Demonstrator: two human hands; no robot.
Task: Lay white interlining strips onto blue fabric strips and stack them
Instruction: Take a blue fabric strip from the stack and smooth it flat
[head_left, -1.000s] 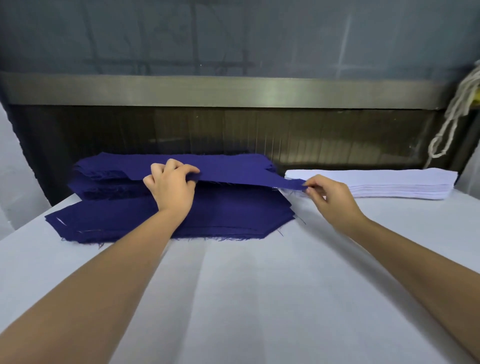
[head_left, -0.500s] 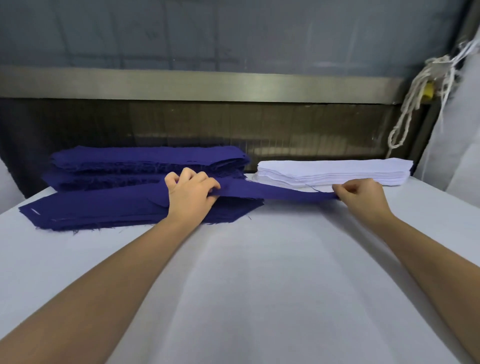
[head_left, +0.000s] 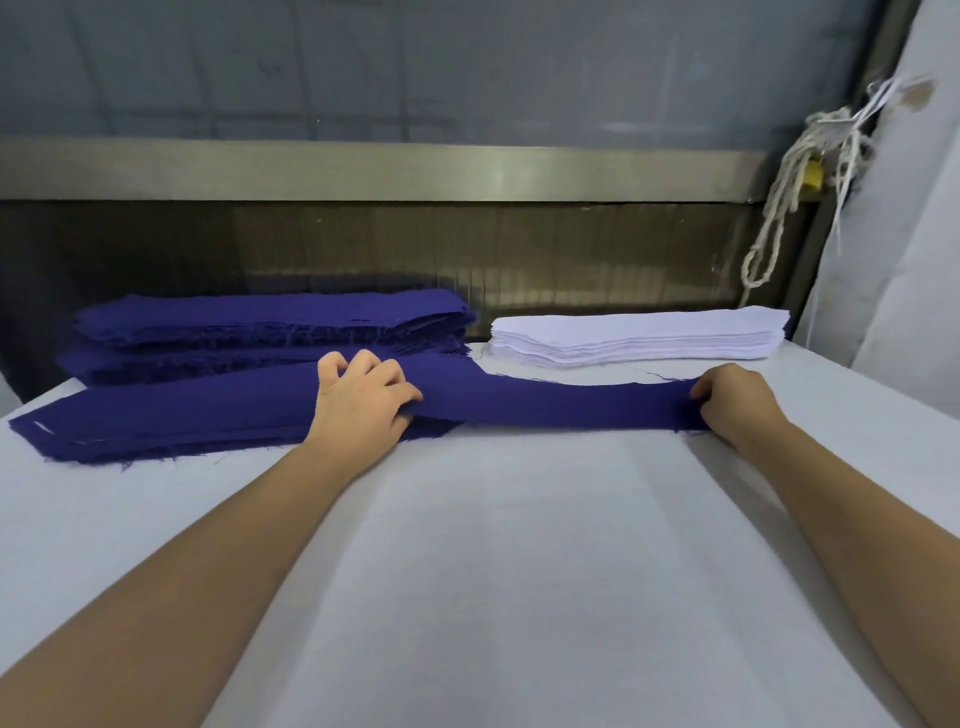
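A single blue fabric strip (head_left: 561, 405) stretches across the table between my two hands. My left hand (head_left: 363, 400) grips its left end with curled fingers, over the low blue pile (head_left: 171, 421). My right hand (head_left: 732, 400) pinches its right end in front of the white interlining stack (head_left: 639, 338). A taller stack of blue strips (head_left: 270, 322) lies at the back left.
The white-covered table (head_left: 493, 571) spreads toward me. A metal rail and dark panel (head_left: 415, 171) close off the back. Knotted white cords (head_left: 800, 176) hang at the back right beside a pale fabric panel (head_left: 904, 234).
Both hands have drawn the blue strip off the blue stack, rightward and toward me. It now lies low over the table in front of the white stack.
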